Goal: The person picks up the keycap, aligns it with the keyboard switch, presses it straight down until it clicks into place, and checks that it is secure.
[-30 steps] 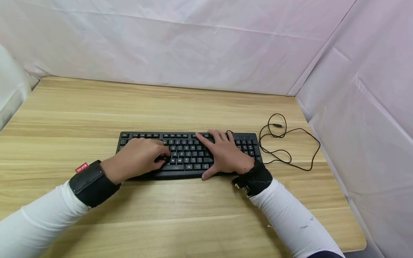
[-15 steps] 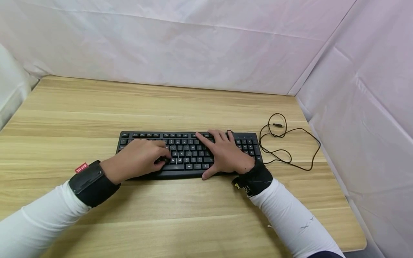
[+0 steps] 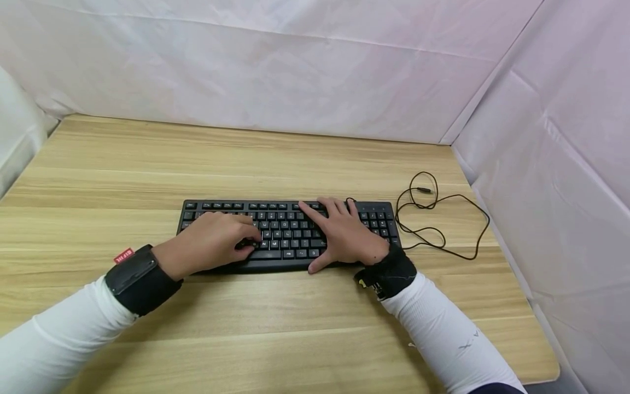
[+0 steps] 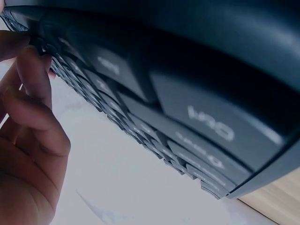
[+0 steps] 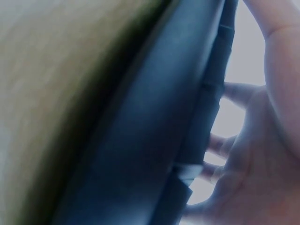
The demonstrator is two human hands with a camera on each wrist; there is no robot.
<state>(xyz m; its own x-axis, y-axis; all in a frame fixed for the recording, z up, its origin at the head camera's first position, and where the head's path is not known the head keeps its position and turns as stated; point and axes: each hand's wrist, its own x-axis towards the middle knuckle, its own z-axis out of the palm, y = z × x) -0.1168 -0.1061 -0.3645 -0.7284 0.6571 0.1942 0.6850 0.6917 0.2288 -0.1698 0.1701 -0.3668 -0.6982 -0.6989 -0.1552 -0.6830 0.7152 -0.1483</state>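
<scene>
A black keyboard (image 3: 280, 235) with white-lettered keys lies lengthwise on the wooden table. My left hand (image 3: 214, 241) is over its left half, palm down, fingers curled. Thumb and fingertips of that hand pinch at a black key (image 4: 38, 44) in the lower letter rows, as the left wrist view shows; whether the key is raised I cannot tell. My right hand (image 3: 342, 232) is spread across the right part of the keyboard, fingers reaching its back edge and thumb at the front edge. The right wrist view has the palm (image 5: 253, 159) beside the keyboard's dark front side (image 5: 140, 131).
A thin black cable (image 3: 445, 249) lies in loose loops right of the keyboard, with its plug (image 3: 423, 190) on the table. White cloth (image 3: 246, 71) hangs behind the wooden table (image 3: 275, 339) and along its right side. Both wrists wear black bands (image 3: 144, 280).
The left fingertips shift very slightly at the same spot on the keyboard. The right hand, keyboard and cable stay where they were.
</scene>
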